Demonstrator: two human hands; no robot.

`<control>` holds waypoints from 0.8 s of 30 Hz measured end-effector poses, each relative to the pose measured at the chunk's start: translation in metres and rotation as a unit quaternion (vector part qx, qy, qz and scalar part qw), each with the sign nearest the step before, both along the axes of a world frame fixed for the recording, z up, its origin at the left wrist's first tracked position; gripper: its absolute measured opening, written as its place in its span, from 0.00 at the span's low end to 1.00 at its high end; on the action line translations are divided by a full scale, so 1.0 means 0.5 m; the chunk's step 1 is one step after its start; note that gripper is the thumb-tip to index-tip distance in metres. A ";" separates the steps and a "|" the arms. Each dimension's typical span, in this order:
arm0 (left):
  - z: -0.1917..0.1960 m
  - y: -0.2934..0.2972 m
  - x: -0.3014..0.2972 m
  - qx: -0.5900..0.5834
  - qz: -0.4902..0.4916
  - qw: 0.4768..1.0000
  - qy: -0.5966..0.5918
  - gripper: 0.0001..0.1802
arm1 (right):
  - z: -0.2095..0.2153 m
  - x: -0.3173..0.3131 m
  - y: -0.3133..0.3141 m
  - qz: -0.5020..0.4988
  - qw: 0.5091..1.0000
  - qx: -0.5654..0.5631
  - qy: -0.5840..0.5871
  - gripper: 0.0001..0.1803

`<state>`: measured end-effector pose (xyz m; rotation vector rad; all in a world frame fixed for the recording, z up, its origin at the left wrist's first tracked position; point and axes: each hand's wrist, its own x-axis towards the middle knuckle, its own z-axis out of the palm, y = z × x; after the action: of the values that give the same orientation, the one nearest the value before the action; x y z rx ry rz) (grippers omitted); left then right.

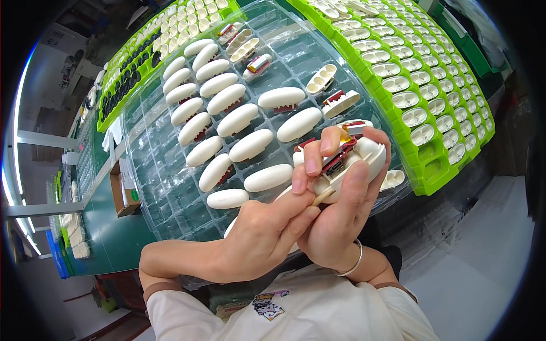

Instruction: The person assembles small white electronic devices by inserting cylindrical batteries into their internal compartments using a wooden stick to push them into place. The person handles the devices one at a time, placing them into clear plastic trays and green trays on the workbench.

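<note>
My right hand [341, 221] grips an opened white plastic casing [369, 156], with its fingers around the shell. Inside the casing lies a small circuit board [335, 163] with red parts showing. My left hand [256, 233] is closed against the casing's near end and pinches a thin beige stick [324, 195], whose tip rests at the shell's edge. The fingers partly cover the casing's inside. Under both hands is a clear compartment tray [170, 196] holding several smooth white oval casings [268, 178]. Some of these show red boards along their lower edges.
At the right, a bright green tray [424, 181] carries rows of white shell halves [422, 134]. Another green tray [108, 102] with white and black parts lies far left. A cardboard box [126, 196] stands left of the clear tray. Open shells [322, 79] lie at its far right.
</note>
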<state>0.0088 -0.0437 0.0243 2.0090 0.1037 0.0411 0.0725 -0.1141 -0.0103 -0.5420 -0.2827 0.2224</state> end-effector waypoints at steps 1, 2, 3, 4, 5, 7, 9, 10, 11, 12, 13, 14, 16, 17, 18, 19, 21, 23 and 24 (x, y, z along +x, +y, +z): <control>0.001 0.001 0.001 0.002 -0.004 1.000 0.002 0.07 | 0.000 0.000 0.001 0.000 1.000 0.001 -0.001 0.18; -0.001 0.002 0.002 -0.005 -0.004 1.000 0.000 0.07 | -0.001 0.002 0.001 -0.001 1.000 0.000 -0.003 0.18; -0.006 0.002 0.004 -0.012 -0.003 1.000 -0.002 0.07 | -0.001 0.003 0.001 0.007 1.000 0.003 0.007 0.18; -0.008 0.003 0.005 -0.019 -0.001 1.000 -0.004 0.07 | -0.001 0.006 0.000 0.016 1.000 0.005 0.016 0.18; -0.007 0.003 0.006 -0.020 -0.002 1.000 -0.001 0.07 | -0.001 0.007 0.000 0.024 0.999 0.007 0.026 0.18; -0.001 0.003 0.009 -0.022 -0.004 1.000 0.004 0.07 | 0.002 0.007 0.001 0.036 0.997 0.030 0.060 0.18; 0.002 0.005 0.007 -0.015 -0.001 1.000 0.000 0.07 | 0.004 0.006 0.003 0.044 0.995 0.044 0.077 0.19; 0.002 0.005 0.006 -0.012 0.000 1.000 -0.002 0.07 | 0.003 0.005 0.004 0.043 0.995 0.046 0.078 0.19; 0.002 0.006 0.006 -0.012 -0.001 1.000 -0.005 0.07 | 0.003 0.005 0.005 0.041 0.995 0.047 0.079 0.19; 0.001 0.006 0.007 -0.013 -0.002 1.000 -0.007 0.07 | 0.005 0.004 0.006 0.039 0.996 0.034 0.078 0.19; 0.001 0.007 0.008 -0.014 -0.002 1.000 -0.009 0.07 | 0.009 0.002 0.007 0.036 0.996 0.020 0.077 0.20; 0.001 0.008 0.007 -0.014 -0.002 1.000 -0.005 0.07 | 0.011 0.001 0.008 0.034 0.996 0.008 0.076 0.20; 0.002 0.010 0.007 -0.015 -0.003 1.000 0.004 0.07 | 0.010 0.000 0.008 0.035 0.997 0.005 0.074 0.20; 0.002 0.011 0.007 -0.016 -0.006 1.000 0.005 0.07 | 0.009 0.000 0.008 0.033 0.997 0.003 0.073 0.20; 0.001 0.012 0.008 -0.017 -0.010 1.000 0.006 0.07 | 0.007 0.001 0.007 0.032 0.997 0.001 0.071 0.20; 0.000 0.013 0.009 -0.017 -0.013 1.000 0.007 0.07 | 0.005 0.003 0.005 0.030 0.997 -0.001 0.068 0.20; 0.000 0.015 0.009 -0.025 -0.009 1.000 0.012 0.07 | 0.001 0.005 0.004 0.036 0.998 0.007 0.059 0.21; 0.002 0.019 0.012 -0.021 -0.014 1.000 0.012 0.06 | -0.004 0.009 0.004 0.046 0.998 0.025 0.045 0.21; 0.005 0.025 0.015 -0.012 -0.021 1.000 0.010 0.05 | -0.006 0.010 0.004 0.048 0.997 0.025 0.047 0.21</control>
<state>0.0163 -0.0312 0.0270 1.9871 0.0735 -0.0075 0.0777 -0.1122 -0.0134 -0.4671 -0.2227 0.3311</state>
